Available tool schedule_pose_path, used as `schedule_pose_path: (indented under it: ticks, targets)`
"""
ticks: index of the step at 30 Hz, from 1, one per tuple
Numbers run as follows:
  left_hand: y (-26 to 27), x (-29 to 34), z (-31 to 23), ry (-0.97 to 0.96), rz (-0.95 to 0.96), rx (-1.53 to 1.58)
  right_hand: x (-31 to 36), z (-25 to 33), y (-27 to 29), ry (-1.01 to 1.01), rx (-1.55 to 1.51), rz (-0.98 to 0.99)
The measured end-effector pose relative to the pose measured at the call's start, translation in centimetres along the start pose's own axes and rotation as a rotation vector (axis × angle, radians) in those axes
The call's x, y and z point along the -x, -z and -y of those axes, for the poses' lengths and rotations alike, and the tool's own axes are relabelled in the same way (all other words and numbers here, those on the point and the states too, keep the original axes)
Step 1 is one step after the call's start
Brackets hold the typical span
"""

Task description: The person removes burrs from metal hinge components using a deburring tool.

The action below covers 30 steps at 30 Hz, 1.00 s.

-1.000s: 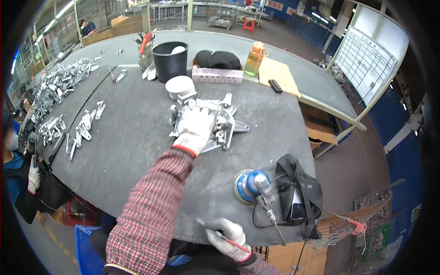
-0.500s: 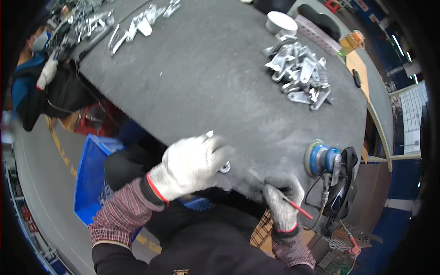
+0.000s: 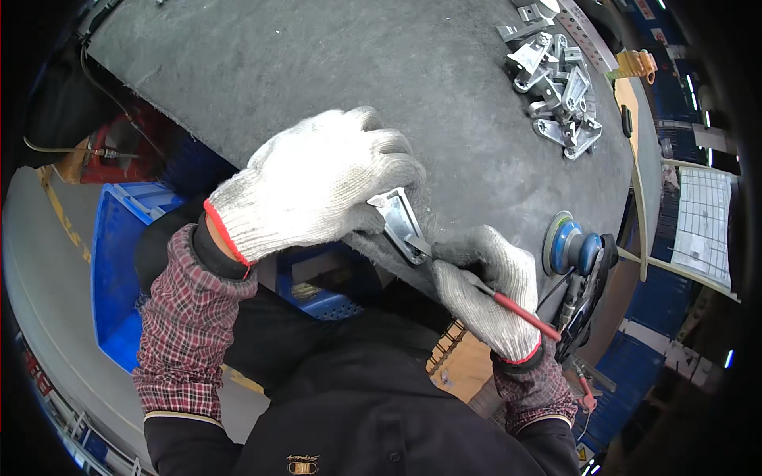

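Observation:
My left hand (image 3: 317,182), in a white knit glove, pinches one end of a silvery cast metal bracket (image 3: 401,224). The bracket is held tilted over the table's near edge, its hollow side facing up. In a greyed glove, my right hand (image 3: 492,289) grips a red-handled file (image 3: 524,314). The file's flat metal tip rests at the lower end of the bracket's hollow. Fingers of the left glove cover the bracket's upper end. Most of the file's shank is hidden by the right glove.
A heap of similar metal brackets (image 3: 559,87) lies at the far right of the dark table (image 3: 317,71). A blue round sander (image 3: 567,244) with its hose stands right of my right hand. Blue plastic crates (image 3: 119,270) sit below the table at left.
The bracket has come into clear view in my left hand, turned hollow side up. The file tip has moved left onto it. The view has shifted, so the bracket heap appears higher.

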<state>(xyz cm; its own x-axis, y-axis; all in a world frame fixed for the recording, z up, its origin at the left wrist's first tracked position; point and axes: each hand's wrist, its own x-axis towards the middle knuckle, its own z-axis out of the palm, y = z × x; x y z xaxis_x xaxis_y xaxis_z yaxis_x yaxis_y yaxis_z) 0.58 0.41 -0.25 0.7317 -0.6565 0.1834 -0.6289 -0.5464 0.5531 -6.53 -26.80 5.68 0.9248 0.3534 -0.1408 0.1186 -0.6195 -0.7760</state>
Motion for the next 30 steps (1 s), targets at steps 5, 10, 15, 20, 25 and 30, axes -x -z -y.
schedule_pose_path:
  ticks: [5,10,15,20,25,30]
  targets:
    - [-0.4,0.2,0.0,0.012,0.004,-0.032,-0.4,0.5,0.2,0.010,0.050,0.046]
    - [-0.2,0.0,-0.1,0.015,0.016,-0.050,-0.4,1.1,0.8,-0.005,0.099,0.068]
    - [-0.1,-0.1,0.1,-0.010,-0.004,-0.049,-0.7,1.3,0.9,-0.031,0.066,0.068]
    - [-0.1,-0.2,0.0,-0.001,0.012,-0.043,-2.1,0.7,-0.3,0.028,-0.017,0.001]
    - [-0.4,0.3,0.2,-0.021,-0.035,-0.016,-3.0,0.4,-1.2,-0.023,-0.110,0.012]
    - [-0.2,-0.2,0.4,-0.005,0.018,-0.030,-3.1,0.2,-1.2,-0.019,-0.120,0.015]
